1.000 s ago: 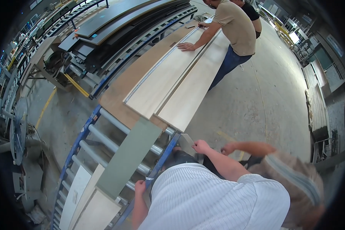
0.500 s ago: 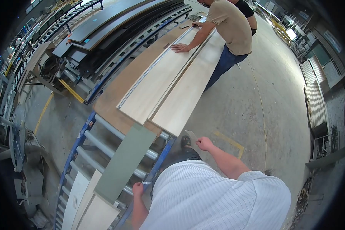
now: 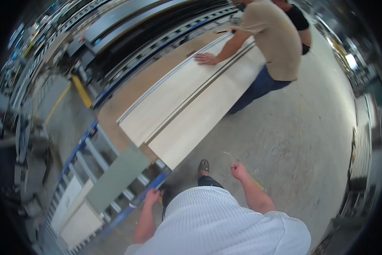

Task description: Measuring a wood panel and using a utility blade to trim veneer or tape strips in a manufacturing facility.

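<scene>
My right hand (image 3: 239,171) is closed, out over the floor to the right of my body. From its fingers juts a thin pale strip (image 3: 229,155), now seen nearly edge-on and blurred. My left hand (image 3: 152,196) is curled closed beside the blue rail (image 3: 155,182) of a roller conveyor; whether anything is inside it is hidden. Close to that hand, a grey-green panel (image 3: 116,178) lies across the rollers. Beyond it, two long pale boards (image 3: 169,104) (image 3: 208,112) lie side by side on a brown sheet (image 3: 110,112).
A co-worker in a tan shirt (image 3: 274,38) leans over the boards, one hand (image 3: 206,58) flat on them. A person in black (image 3: 299,19) stands behind. Dark panels (image 3: 131,38) are stacked at far left. White and pale panels (image 3: 78,225) lie on the near rollers. Concrete floor (image 3: 263,131) spreads rightward.
The view has swung, shifting the boards and conveyor lower left in the picture. The strip in my right hand has turned from its flat side to nearly edge-on. My left hand sits slightly higher.
</scene>
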Tool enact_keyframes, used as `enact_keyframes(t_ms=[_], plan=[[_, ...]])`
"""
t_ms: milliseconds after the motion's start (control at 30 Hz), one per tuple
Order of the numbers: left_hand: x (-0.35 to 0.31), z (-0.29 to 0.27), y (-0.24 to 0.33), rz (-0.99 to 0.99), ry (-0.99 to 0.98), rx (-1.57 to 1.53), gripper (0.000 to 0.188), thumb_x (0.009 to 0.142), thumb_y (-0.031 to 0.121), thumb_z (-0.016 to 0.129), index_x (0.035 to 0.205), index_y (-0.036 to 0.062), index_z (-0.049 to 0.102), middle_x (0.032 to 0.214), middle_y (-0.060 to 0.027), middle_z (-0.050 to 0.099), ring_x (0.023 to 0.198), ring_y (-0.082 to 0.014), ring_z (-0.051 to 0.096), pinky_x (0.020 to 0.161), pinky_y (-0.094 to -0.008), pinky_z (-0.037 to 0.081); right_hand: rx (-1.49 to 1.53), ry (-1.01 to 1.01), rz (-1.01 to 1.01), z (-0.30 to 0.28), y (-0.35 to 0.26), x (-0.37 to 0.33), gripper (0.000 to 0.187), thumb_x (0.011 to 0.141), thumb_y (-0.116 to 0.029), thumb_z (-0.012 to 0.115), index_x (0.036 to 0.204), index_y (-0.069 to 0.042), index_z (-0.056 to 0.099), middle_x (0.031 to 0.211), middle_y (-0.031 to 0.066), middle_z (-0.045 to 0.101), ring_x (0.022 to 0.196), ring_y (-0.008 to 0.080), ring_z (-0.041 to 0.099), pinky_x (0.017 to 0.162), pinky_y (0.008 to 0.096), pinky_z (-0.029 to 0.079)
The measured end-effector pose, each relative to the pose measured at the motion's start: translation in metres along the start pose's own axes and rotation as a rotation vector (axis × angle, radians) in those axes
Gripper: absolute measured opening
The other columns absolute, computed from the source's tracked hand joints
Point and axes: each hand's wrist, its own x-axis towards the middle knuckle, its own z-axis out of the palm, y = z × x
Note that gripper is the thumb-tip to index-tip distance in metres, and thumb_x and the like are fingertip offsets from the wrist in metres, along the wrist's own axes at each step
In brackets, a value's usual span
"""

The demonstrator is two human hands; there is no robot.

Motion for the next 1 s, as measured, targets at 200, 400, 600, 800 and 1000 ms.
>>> enact_keyframes(t_ms=[200, 400, 600, 800, 1000], plan=[[-0.03, 0.012, 0.155, 0.058, 0.057, -0.256, 0.036, 0.095, 0.029, 0.07, 0.12, 0.0038, 0.069, 0.112, -0.019, 0.075, 0.104, -0.0334, 0.072, 0.092, -0.0411, 0.056, -0.034, -0.21, -0.053, -0.03, 0.079, 0.044, 0.036, 0.085, -0.038, 0.072, 0.089, -0.002, 0.076, 0.087, 0.0247, 0.071, 0.086, 0.0438, 0.071, 0.077, 0.0483, 0.057], [-0.059, 0.021, 0.124, -0.037, 0.078, -0.223, 0.04, 0.093, 0.032, 0.069, 0.122, 0.0039, 0.069, 0.112, -0.0184, 0.075, 0.106, -0.0331, 0.072, 0.092, -0.0419, 0.057, -0.058, -0.241, -0.12, -0.043, 0.021, 0.107, 0.037, 0.085, -0.036, 0.073, 0.093, -0.001, 0.076, 0.09, 0.0255, 0.072, 0.089, 0.0425, 0.072, 0.078, 0.0472, 0.057], [-0.052, 0.037, 0.005, -0.274, -0.013, -0.047, 0.037, 0.085, 0.03, 0.068, 0.109, 0.0024, 0.075, 0.108, -0.023, 0.074, 0.108, -0.0391, 0.07, 0.094, -0.0452, 0.056, 0.2, -0.194, -0.261, -0.071, -0.09, 0.118, 0.035, 0.088, -0.03, 0.072, 0.104, 0.0, 0.075, 0.089, 0.0206, 0.075, 0.081, 0.0317, 0.074, 0.073, 0.0426, 0.057], [0.003, 0.04, 0.002, -0.304, 0.124, -0.198, 0.033, 0.086, 0.028, 0.067, 0.105, 0.0013, 0.076, 0.101, -0.0232, 0.075, 0.098, -0.0379, 0.073, 0.087, -0.0444, 0.057, 0.398, -0.314, -0.092, -0.089, -0.117, 0.139, 0.031, 0.095, -0.028, 0.069, 0.109, 0.0, 0.075, 0.087, 0.0111, 0.074, 0.07, 0.0154, 0.067, 0.065, 0.0371, 0.055], [0.046, 0.041, 0.088, -0.166, 0.19, -0.466, 0.032, 0.089, 0.025, 0.072, 0.108, -0.0013, 0.074, 0.088, -0.0152, 0.075, 0.076, -0.0218, 0.073, 0.075, -0.0359, 0.057, 0.156, -0.103, -0.322, -0.103, -0.116, 0.213, 0.04, 0.099, -0.036, 0.064, 0.107, 0.002, 0.071, 0.087, 0.02, 0.072, 0.081, 0.034, 0.07, 0.075, 0.0452, 0.054]])
